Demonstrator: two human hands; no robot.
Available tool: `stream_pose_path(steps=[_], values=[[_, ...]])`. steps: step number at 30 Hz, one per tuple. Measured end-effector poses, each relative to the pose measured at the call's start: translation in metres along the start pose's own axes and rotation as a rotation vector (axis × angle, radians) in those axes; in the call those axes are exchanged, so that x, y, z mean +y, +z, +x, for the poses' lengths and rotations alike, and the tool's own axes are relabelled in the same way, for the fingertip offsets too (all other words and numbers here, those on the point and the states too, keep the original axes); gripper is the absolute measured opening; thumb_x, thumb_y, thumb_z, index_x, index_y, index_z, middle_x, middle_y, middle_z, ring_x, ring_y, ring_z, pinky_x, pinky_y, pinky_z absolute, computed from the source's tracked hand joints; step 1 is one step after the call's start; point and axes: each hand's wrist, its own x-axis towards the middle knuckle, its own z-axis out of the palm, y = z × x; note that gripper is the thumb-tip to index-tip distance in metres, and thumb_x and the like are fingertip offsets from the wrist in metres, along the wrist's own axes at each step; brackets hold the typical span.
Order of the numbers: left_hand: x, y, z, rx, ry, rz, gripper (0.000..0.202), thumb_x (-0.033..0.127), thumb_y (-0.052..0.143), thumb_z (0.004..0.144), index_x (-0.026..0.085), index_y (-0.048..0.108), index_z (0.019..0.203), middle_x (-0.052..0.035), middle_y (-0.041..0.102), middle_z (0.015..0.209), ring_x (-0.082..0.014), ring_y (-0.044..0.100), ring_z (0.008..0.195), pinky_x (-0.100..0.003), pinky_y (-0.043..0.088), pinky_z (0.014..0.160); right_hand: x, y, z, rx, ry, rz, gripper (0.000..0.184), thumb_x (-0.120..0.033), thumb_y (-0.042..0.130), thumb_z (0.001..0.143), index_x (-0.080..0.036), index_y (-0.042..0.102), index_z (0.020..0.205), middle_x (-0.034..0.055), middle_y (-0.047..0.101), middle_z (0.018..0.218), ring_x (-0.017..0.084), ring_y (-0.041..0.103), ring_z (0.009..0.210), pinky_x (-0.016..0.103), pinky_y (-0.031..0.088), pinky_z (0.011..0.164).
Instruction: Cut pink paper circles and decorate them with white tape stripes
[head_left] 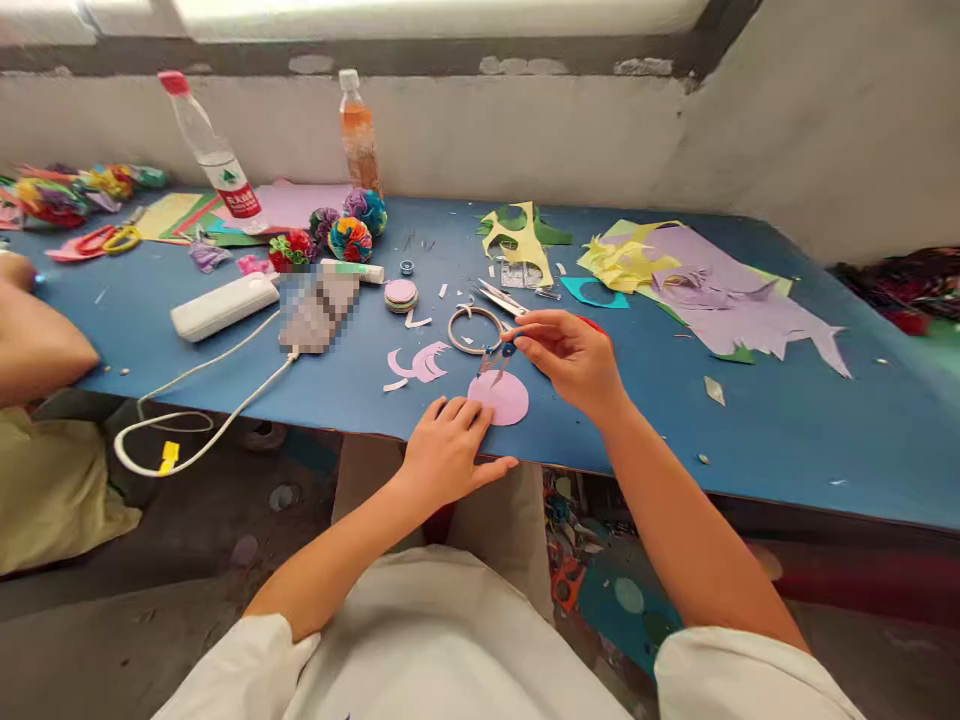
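A pink paper circle (504, 398) lies near the front edge of the blue table (750, 420). My left hand (448, 447) rests flat beside it, fingers stretched out and fingertips on the circle's left rim. My right hand (571, 355) pinches the top of a small drawing compass (496, 360), whose legs stand on the pink circle. A tape ring (474, 330) and scissors (501, 298) lie just behind the compass.
Pink offcuts (421, 362) lie left of the circle, and a stack of paper discs (400, 294) farther back. A white power bank (223, 305) with cable, two bottles (217, 160), paper pom-poms (349, 238) and purple and yellow paper scraps (720, 290) cover the table. Another person's arm (37, 340) rests at left.
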Motion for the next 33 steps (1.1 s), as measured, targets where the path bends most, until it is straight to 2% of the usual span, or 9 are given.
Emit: stream_pose_path(steps=[4,8,12,17,24,28,33], values=[[0.002,0.003,0.001,-0.003,-0.005,0.001,0.057,0.062,0.047,0.088,0.013,0.063,0.115,-0.0080,0.068,0.106,-0.0228,0.059,0.098,-0.038,0.044,0.093,-0.004,-0.005,0.009,-0.055,0.022,-0.031,0.026,-0.045,0.071,0.078,-0.021,0.069,0.087,0.0044,0.076,0.091,0.020,0.071,0.087,0.034,0.058,0.082],[0.002,0.004,0.001,0.017,0.000,0.003,0.056,0.061,0.049,0.088,0.013,0.062,0.114,-0.0074,0.068,0.104,-0.0229,0.060,0.097,-0.038,0.043,0.093,-0.006,-0.010,0.019,-0.065,0.049,-0.095,0.028,-0.047,0.072,0.075,-0.020,0.070,0.083,0.0049,0.075,0.087,0.021,0.071,0.084,0.036,0.058,0.080],[0.002,0.005,0.000,0.014,-0.012,-0.003,0.056,0.060,0.050,0.088,0.013,0.062,0.116,-0.0073,0.068,0.105,-0.0227,0.060,0.098,-0.038,0.043,0.094,-0.007,-0.016,0.016,0.003,0.062,-0.167,0.027,-0.046,0.073,0.074,-0.021,0.071,0.082,0.0041,0.075,0.083,0.021,0.070,0.077,0.037,0.057,0.079],[0.002,0.005,0.000,-0.019,-0.016,-0.022,0.057,0.061,0.048,0.088,0.014,0.061,0.117,-0.0092,0.068,0.110,-0.0231,0.060,0.101,-0.039,0.042,0.096,-0.012,-0.019,-0.006,0.139,0.044,-0.272,0.021,-0.042,0.073,0.075,-0.022,0.072,0.080,0.0029,0.074,0.082,0.020,0.069,0.078,0.034,0.057,0.075],[0.001,0.005,0.000,0.002,-0.006,-0.008,0.055,0.060,0.049,0.088,0.014,0.062,0.115,-0.0092,0.068,0.107,-0.0232,0.060,0.098,-0.038,0.043,0.094,-0.031,0.000,-0.023,0.243,-0.098,-0.573,0.014,-0.036,0.070,0.080,-0.022,0.072,0.076,0.0011,0.073,0.072,0.016,0.065,0.062,0.027,0.051,0.061],[0.001,0.005,-0.001,0.018,-0.004,-0.004,0.055,0.060,0.048,0.089,0.013,0.062,0.115,-0.0089,0.068,0.106,-0.0230,0.060,0.098,-0.038,0.043,0.094,-0.037,0.016,-0.022,0.284,-0.164,-0.711,0.018,-0.036,0.070,0.081,-0.021,0.068,0.071,0.0007,0.070,0.066,0.014,0.061,0.055,0.026,0.045,0.055],[0.000,0.006,-0.001,0.013,-0.010,-0.016,0.056,0.059,0.049,0.089,0.013,0.061,0.117,-0.0085,0.068,0.107,-0.0230,0.060,0.099,-0.038,0.043,0.095,-0.037,0.028,-0.017,0.291,-0.180,-0.802,0.019,-0.035,0.068,0.082,-0.020,0.067,0.071,-0.0003,0.068,0.061,0.014,0.061,0.053,0.026,0.042,0.052]])
